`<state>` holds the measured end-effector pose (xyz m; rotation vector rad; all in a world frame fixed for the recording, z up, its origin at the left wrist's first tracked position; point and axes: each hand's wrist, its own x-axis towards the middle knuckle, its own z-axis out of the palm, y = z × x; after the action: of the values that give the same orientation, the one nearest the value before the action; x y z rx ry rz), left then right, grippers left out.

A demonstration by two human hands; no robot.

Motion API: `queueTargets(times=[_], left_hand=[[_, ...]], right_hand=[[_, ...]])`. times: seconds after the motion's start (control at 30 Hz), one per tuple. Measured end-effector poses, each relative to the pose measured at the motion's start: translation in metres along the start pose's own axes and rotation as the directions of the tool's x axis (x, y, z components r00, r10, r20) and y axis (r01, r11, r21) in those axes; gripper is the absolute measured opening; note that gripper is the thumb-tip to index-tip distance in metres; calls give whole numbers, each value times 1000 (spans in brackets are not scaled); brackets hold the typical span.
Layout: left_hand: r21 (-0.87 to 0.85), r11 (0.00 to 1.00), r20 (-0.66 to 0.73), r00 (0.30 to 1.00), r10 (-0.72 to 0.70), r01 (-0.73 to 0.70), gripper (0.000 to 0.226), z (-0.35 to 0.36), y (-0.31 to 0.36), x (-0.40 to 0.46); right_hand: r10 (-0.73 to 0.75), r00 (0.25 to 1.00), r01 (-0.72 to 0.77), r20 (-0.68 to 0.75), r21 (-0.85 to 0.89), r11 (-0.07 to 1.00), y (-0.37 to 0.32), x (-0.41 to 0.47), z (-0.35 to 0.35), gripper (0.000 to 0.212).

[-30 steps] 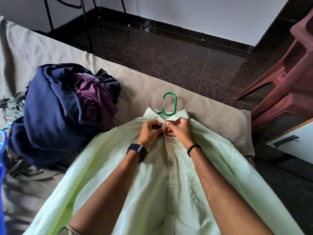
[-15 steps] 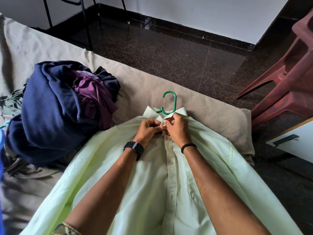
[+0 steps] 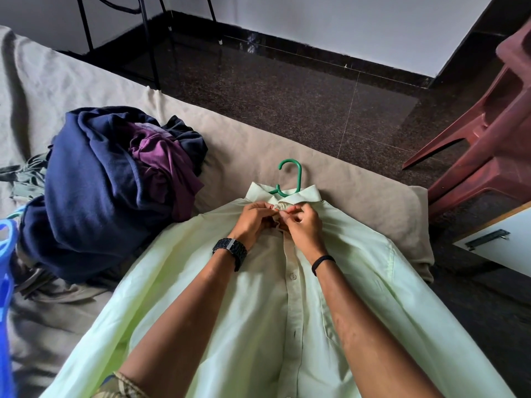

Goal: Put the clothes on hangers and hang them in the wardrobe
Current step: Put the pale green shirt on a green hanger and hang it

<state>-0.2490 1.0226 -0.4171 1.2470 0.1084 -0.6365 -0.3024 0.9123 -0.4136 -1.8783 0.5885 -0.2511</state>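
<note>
**Both hands at the collar of the green shirt**

We see a pale green shirt (image 3: 287, 326) lying flat, front side up, on a bed with a beige sheet (image 3: 71, 87). A green hanger (image 3: 290, 179) is inside it: only the hook and a short piece of the neck come out above the collar, and the hook lies on the sheet.

Both forearms reach forward over the shirt and meet just under the collar. The left hand (image 3: 253, 219) has its fingers curled and pinches the shirt fabric at the top of the button strip. The right hand (image 3: 301, 225) is touching it, also with curled fingers, and pinches the same place from the other side. We cannot tell whether a button sits between the fingertips. The left wrist carries a black watch (image 3: 231, 251), the right wrist a thin black band (image 3: 323, 261).

To the left of the shirt lies a pile of dark blue and purple clothes (image 3: 106, 191). A dark red plastic chair (image 3: 488, 139) stands on the floor at the right.
</note>
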Motion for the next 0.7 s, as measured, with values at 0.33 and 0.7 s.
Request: queueTargets(times=[0.33, 0.7], left_hand=[[759, 627, -159, 882, 443, -177, 12, 14, 4, -4], [994, 79, 50, 965, 259, -73, 29, 9, 50, 53]], right_hand=[[196, 946, -136, -259, 232, 963, -18, 10, -28, 6], [-92, 977, 198, 192, -664, 721, -46, 82, -19, 34]])
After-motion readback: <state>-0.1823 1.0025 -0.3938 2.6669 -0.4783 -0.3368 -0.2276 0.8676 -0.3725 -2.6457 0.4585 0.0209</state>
